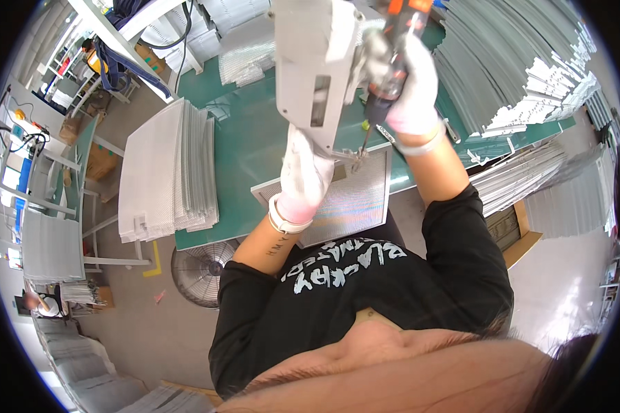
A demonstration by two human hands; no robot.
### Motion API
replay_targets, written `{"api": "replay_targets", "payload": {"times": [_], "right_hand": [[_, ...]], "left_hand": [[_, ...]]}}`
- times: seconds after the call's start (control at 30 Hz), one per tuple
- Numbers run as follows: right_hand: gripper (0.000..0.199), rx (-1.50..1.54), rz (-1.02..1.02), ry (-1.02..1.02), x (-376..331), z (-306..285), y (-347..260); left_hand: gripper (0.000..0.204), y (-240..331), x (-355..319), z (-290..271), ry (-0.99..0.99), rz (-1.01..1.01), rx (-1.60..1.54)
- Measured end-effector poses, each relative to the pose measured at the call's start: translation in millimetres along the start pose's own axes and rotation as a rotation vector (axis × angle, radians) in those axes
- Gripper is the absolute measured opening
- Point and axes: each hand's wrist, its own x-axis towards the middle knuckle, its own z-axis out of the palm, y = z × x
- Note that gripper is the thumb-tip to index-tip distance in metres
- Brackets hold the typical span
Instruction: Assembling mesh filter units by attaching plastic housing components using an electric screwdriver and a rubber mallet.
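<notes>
My right hand [417, 89], in a white glove, is wrapped round a black-and-orange power screwdriver [387, 93]. Its thin bit points down at a small metal fitting [355, 160]. My left hand [306, 168], also gloved, is closed at the foot of a white upright housing [313, 62] with a slot in it. The housing hides part of its fingers, so what they grip does not show clearly. Below both hands, a framed mesh panel [358, 199] lies tilted over the near edge of the green table [248, 131], close to my body.
A stack of mesh panels [165, 172] stands at the table's left side. Long pale strips [517, 62] are piled at the back right, with more bundles [520, 175] below. A floor fan [203, 272] sits left of me, and an open cardboard box [520, 237] at right.
</notes>
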Motion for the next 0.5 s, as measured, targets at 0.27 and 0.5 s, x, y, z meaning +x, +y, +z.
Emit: {"api": "replay_targets", "payload": {"times": [0.27, 0.5], "right_hand": [[0.025, 0.232, 0.078, -0.106, -3.9, -9.4, 6.3], [0.032, 0.470, 0.153, -0.011, 12.6, 4.6, -17.1]], "left_hand": [[0.049, 25.7, 7.5, 8.7, 0.035, -0.016, -0.312], [0.052, 16.6, -3.6, 4.4, -0.095, 0.046, -0.547]]}}
